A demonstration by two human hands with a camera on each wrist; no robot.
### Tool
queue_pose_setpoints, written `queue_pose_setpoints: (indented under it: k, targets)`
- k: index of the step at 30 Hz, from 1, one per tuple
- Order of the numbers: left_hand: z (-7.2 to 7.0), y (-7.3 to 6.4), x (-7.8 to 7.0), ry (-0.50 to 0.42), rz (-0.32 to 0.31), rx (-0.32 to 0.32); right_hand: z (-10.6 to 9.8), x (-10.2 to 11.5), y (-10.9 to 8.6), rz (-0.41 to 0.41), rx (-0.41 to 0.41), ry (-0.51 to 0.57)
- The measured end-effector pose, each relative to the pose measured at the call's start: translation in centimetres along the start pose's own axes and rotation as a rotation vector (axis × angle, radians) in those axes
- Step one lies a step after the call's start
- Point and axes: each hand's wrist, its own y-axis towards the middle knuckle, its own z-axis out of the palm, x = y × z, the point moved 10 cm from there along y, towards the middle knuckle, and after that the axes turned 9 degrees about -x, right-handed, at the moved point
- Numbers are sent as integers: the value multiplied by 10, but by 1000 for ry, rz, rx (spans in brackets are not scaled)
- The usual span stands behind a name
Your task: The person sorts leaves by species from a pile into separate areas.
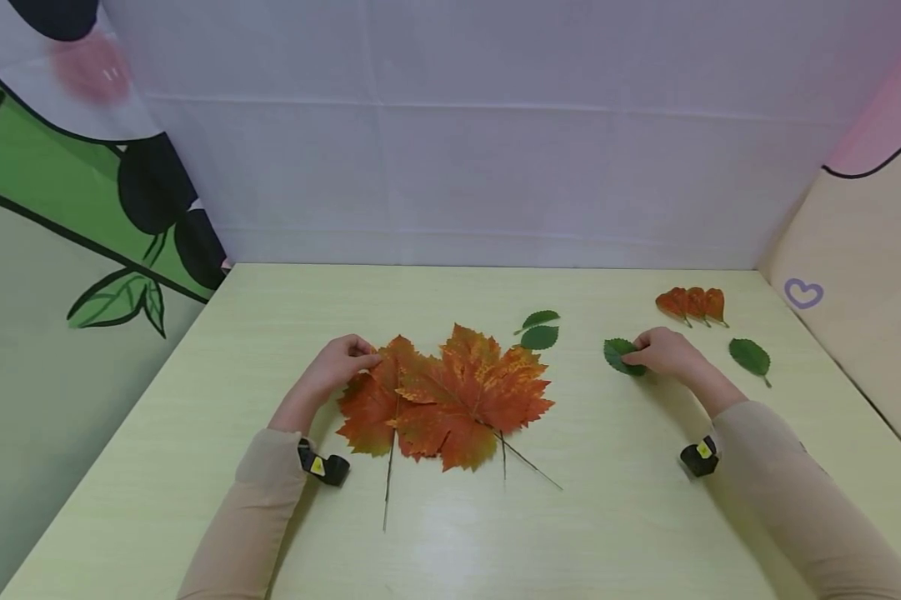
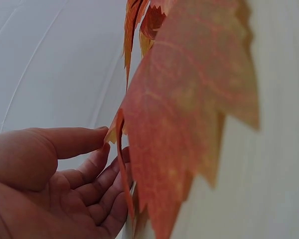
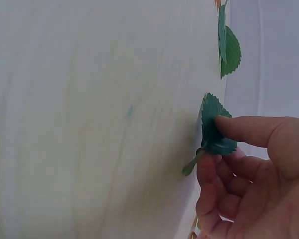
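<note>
The right hand pinches a green leaf between its thumb, laid flat across the blade, and the fingers behind; the other fingers curl in towards the palm. In the right wrist view the blade bends under the thumb, and its short stalk pokes out below. The leaf is at or just above the table; which of the two I cannot tell.

The left hand pinches the upper left edge of an orange leaf between thumb and forefinger, with the remaining fingers loosely bent behind it. This leaf lies left of the middle of the table, partly under the larger orange foliage, with thin stems pointing towards the person.

Both arms reach forward from the near edge, sleeved to the wrist. The left one angles inward to the right, the right one inward to the left, so the hands stand well apart. Between them, beside the foliage, lie two small leaves. Beyond the right hand are three red leaves in a row, and to its right a single leaf.

Each wrist camera bears a yellow label, its print too small to read.
</note>
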Motion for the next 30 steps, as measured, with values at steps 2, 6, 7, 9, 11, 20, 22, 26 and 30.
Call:
queue_pose_setpoints:
  k: [2, 6, 7, 9, 11, 20, 22, 26, 30]
  targets:
    - [0, 0, -1, 0, 3, 2, -7, -9, -3, 12, -10, -4]
    - [1, 0, -3, 5, 9, 5, -19, -31, -6, 34, -39, -30]
    - [2, 0, -2, 5, 10, 5, -22, -37, -7, 39, -44, -38]
    - [2, 0, -1, 5, 7, 7, -27, -48, -8, 49, -50, -60]
    - [1, 0, 0, 8, 4, 7, -31, -58, -10, 61, -53, -79]
    - [0, 0, 4, 17, -15, 3, -57, -94, -26, 112, -136, -138]
    - [0, 1, 4, 17, -18, 6, -61, -100, -29, 121, -155, -139]
    - [1, 2, 4, 12, -15, 8, -68, -108, -34, 144, -193, -134]
    - [1, 3, 2, 11, -13, 11, -71, -116, -39, 192, -213, -119]
